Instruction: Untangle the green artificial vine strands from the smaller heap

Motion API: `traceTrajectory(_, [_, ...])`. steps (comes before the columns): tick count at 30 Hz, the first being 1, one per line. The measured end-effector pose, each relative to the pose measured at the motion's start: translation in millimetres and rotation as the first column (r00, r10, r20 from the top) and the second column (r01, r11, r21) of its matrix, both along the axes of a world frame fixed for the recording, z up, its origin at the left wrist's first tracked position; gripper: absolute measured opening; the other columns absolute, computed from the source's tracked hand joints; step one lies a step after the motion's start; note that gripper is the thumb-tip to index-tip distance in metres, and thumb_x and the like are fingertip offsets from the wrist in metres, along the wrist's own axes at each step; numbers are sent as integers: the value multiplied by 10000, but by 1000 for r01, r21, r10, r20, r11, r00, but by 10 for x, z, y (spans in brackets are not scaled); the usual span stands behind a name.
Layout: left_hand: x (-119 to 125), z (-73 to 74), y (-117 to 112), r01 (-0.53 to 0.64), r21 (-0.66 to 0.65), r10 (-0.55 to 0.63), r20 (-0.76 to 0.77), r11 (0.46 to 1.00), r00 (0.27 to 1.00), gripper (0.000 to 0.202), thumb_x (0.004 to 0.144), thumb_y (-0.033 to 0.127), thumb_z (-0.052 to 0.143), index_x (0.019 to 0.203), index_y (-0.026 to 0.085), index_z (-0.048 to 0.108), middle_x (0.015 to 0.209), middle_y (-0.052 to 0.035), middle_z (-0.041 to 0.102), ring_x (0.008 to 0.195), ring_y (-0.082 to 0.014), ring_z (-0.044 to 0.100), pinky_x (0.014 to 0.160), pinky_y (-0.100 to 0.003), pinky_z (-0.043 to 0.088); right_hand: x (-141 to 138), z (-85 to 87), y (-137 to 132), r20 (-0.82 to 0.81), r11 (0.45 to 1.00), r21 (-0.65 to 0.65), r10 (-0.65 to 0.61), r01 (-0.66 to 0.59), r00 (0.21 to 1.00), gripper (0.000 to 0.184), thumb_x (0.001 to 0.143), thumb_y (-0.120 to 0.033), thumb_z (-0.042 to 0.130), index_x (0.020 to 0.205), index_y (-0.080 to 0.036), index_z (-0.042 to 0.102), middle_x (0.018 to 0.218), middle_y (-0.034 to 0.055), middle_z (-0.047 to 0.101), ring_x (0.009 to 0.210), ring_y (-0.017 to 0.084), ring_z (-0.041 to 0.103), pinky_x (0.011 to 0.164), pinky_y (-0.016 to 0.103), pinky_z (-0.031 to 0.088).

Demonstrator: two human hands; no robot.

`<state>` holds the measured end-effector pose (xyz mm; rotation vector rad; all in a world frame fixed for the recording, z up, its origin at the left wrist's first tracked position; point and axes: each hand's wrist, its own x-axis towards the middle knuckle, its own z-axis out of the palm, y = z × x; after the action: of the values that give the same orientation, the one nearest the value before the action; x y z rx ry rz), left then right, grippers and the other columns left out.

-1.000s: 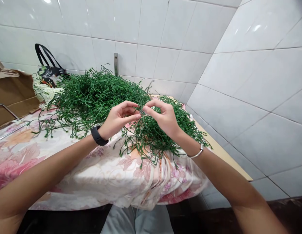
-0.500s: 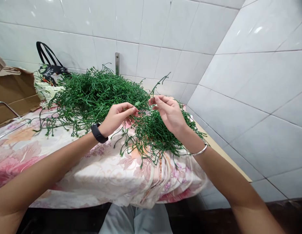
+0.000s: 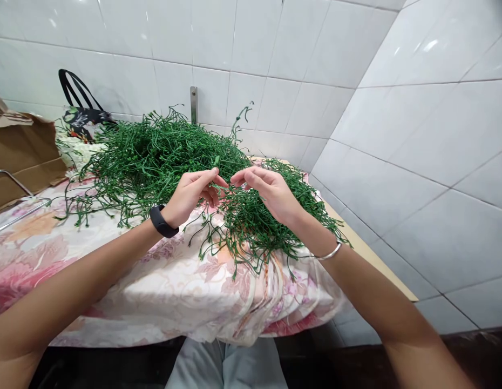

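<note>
My left hand [image 3: 194, 193], with a black band on its wrist, is closed in a pinch on a thin green stem [image 3: 235, 127]. The stem looks artificial, and its branched tip stands up in front of the tiled wall. A small pale green piece [image 3: 217, 160] shows just above the left fingertips. Close by, my right hand [image 3: 269, 192] has its thumb and fingers drawn together, almost meeting the left fingertips. What lies between the right fingers is hidden. Under the right hand spreads a smaller heap of green stems [image 3: 267, 227].
A large pile of green stems [image 3: 154, 154] lies at the back left on a floral cloth [image 3: 154, 302]. Behind it are white flowers [image 3: 83, 154] and a dark floral bag [image 3: 87, 121]. A cardboard box [image 3: 24, 156] stands far left. Tiled walls [image 3: 429, 162] border the back and right.
My right hand has moved slightly down and left, closer to my left hand. The stem's tip has shifted left and now stands more upright.
</note>
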<state>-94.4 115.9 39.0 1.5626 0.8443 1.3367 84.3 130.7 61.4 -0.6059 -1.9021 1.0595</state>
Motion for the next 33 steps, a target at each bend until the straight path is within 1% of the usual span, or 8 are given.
traceTrajectory(6, [-9, 11, 7, -59, -6, 59, 72, 998, 996, 357, 810, 427, 457, 767, 105, 604, 582, -23, 585, 429, -92, 548, 420, -208, 427, -5, -6, -23, 72, 1000, -26, 1, 1, 997, 197, 758, -355, 572, 836, -181, 621, 849, 9, 616, 815, 96, 538, 793, 258, 398])
traceTrajectory(14, [-27, 11, 38, -107, 2, 106, 97, 994, 990, 379, 806, 451, 451, 800, 104, 602, 568, -18, 571, 427, -83, 530, 404, -196, 416, 3, -16, 8, 83, 998, 38, -56, 53, 995, 161, 740, -320, 596, 757, -163, 629, 763, 12, 622, 746, 99, 557, 730, 261, 431])
traceTrajectory(18, [-8, 0, 34, -68, 40, 66, 45, 997, 997, 410, 820, 480, 405, 828, 108, 577, 611, -23, 569, 440, -84, 528, 409, -205, 416, 41, 26, 50, -55, 980, 111, -162, 168, 985, 144, 752, -311, 583, 738, -172, 622, 753, 3, 619, 726, 90, 559, 748, 265, 445])
traceTrajectory(22, [24, -51, -11, 18, 137, 2, -145, 990, 989, 378, 835, 462, 386, 860, 123, 553, 673, -22, 559, 507, -78, 518, 457, -202, 412, 195, 191, 128, -167, 900, 215, -348, 379, 922, 145, 772, -326, 545, 762, -192, 599, 788, 0, 622, 735, 93, 560, 762, 274, 447])
traceTrajectory(24, [38, -89, -45, 39, 261, 62, -368, 964, 928, 334, 836, 439, 406, 865, 138, 550, 690, -15, 559, 547, -77, 500, 506, -206, 406, 318, 302, 218, -170, 842, 248, -449, 480, 877, 158, 775, -340, 529, 767, -195, 592, 802, 7, 626, 747, 104, 566, 756, 284, 446])
traceTrajectory(27, [62, -155, -84, 148, 531, 292, -654, 835, 697, 317, 861, 402, 369, 879, 142, 550, 775, -35, 582, 614, -93, 498, 589, -239, 401, 518, 447, 488, -143, 756, 288, -573, 588, 807, 188, 778, -354, 500, 770, -189, 590, 827, 27, 629, 767, 119, 571, 764, 304, 445])
traceTrajectory(30, [93, -225, -93, 341, 658, 465, -732, 671, 499, 342, 890, 365, 293, 866, 136, 547, 797, -58, 579, 676, -125, 526, 594, -252, 397, 681, 518, 915, 35, 701, 329, -678, 632, 734, 219, 783, -339, 468, 784, -159, 593, 854, 63, 634, 767, 126, 574, 756, 310, 458])
traceTrajectory(33, [124, -297, -75, 469, 631, 486, -775, 617, 404, 346, 903, 324, 251, 817, 143, 534, 748, -41, 553, 651, -125, 523, 555, -246, 380, 784, 498, 1361, 248, 684, 350, -726, 640, 641, 225, 783, -275, 455, 754, -112, 608, 821, 113, 641, 730, 139, 579, 702, 311, 465])
